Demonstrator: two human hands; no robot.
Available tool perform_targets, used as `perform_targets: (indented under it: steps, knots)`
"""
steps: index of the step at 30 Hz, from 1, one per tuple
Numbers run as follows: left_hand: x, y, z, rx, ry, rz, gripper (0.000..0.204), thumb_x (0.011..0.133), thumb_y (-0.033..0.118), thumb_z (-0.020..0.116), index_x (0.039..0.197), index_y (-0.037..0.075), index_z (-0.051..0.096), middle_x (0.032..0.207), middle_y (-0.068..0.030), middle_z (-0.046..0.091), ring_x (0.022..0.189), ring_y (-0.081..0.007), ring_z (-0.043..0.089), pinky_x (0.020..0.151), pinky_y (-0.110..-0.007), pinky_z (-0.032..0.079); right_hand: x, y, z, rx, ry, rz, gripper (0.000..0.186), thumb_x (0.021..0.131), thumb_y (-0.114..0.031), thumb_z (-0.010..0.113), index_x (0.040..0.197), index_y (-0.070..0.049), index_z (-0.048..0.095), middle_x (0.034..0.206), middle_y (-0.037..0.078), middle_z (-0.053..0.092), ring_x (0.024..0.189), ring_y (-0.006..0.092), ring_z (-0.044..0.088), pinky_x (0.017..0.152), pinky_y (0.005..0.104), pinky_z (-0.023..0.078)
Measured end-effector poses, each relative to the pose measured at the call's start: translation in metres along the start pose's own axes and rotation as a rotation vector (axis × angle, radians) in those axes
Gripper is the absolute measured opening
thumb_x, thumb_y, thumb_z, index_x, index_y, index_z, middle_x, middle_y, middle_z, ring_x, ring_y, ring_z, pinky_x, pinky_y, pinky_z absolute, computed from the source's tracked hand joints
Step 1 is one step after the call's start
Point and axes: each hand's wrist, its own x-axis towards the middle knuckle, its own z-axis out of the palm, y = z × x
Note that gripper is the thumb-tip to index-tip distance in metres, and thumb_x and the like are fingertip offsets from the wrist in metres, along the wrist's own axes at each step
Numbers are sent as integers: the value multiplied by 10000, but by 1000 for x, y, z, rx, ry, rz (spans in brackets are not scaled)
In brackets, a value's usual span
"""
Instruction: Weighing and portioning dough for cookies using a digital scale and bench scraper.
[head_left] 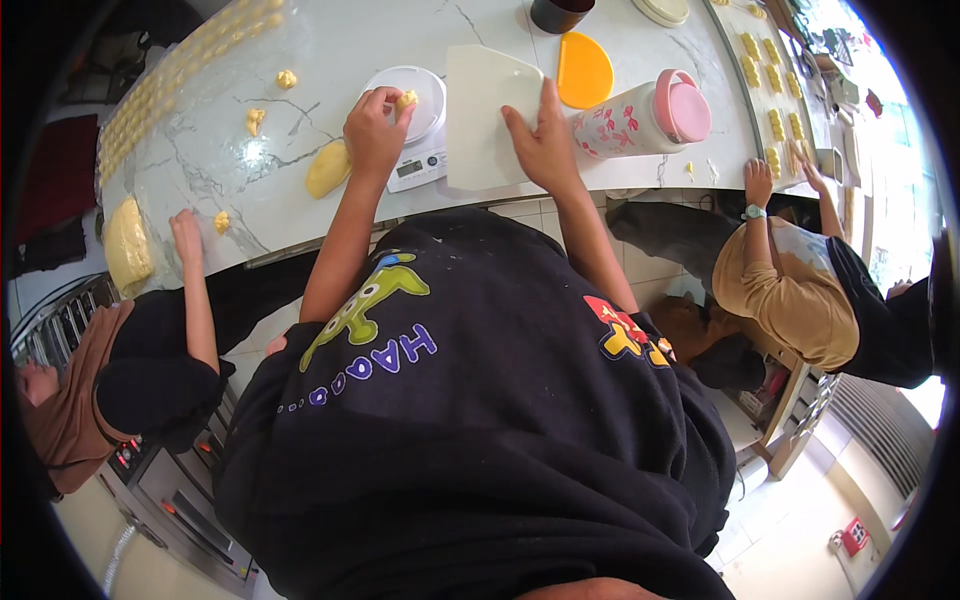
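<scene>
My left hand (374,132) pinches a small lump of yellow dough (406,100) over the round white plate of a kitchen scale (420,171). Beside that wrist, a larger flat piece of dough (328,169) lies on the table. My right hand (545,140) grips the right edge of a stiff white plastic sheet (485,120), its thumb on the face and forefinger along the edge. The other fingers of that hand are hidden. The sheet stands close against the scale's right side.
A pink-lidded tumbler (625,120) lies right of my hand, near an orange scraper (585,70) and a dark cup (561,14). Dough bits (255,122) and a big dough block (127,245) sit left. Rows of dough balls (150,110) line the far left. Co-workers flank me.
</scene>
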Motion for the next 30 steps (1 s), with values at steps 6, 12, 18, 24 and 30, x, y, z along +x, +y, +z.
perform_targets:
  steps: [6, 12, 18, 24, 30]
  knots:
    - [3, -6, -5, -343, -43, -89, 187, 758, 35, 686, 927, -1, 614, 861, -112, 690, 752, -151, 669, 710, -268, 521, 6, -19, 22, -76, -176, 100, 450, 858, -131, 581, 1206, 39, 352, 910, 232, 599, 802, 353, 612, 681, 383, 482]
    - [3, -3, -10, -429, -52, -214, 343, 762, -25, 660, 1073, 4, 519, 883, -142, 687, 787, -142, 663, 753, -254, 524, 7, -27, 58, -316, -279, -96, 403, 837, -99, 548, 1154, 9, 324, 600, 255, 566, 591, 463, 569, 539, 510, 452]
    - [2, -8, -15, -612, -54, -347, 345, 772, -31, 650, 1069, 8, 480, 888, -177, 683, 805, -179, 668, 726, -265, 529, 10, -25, 69, -346, -313, -126, 362, 810, -86, 540, 1096, 15, 340, 591, 226, 575, 563, 433, 583, 508, 502, 461]
    - [0, -10, -15, -664, -141, -408, 402, 774, -21, 653, 1110, -14, 433, 903, -196, 674, 805, -169, 657, 710, -258, 523, 24, -25, 79, -283, -264, -112, 356, 818, -50, 539, 1079, 26, 310, 589, 248, 550, 595, 461, 565, 546, 509, 444]
    - [1, -19, -9, -887, -63, -529, 512, 766, -2, 677, 1171, -19, 364, 868, -180, 666, 774, -176, 651, 686, -240, 516, 22, -23, 80, -218, -299, -111, 348, 808, -36, 527, 1055, 52, 298, 591, 262, 542, 599, 474, 557, 551, 507, 440]
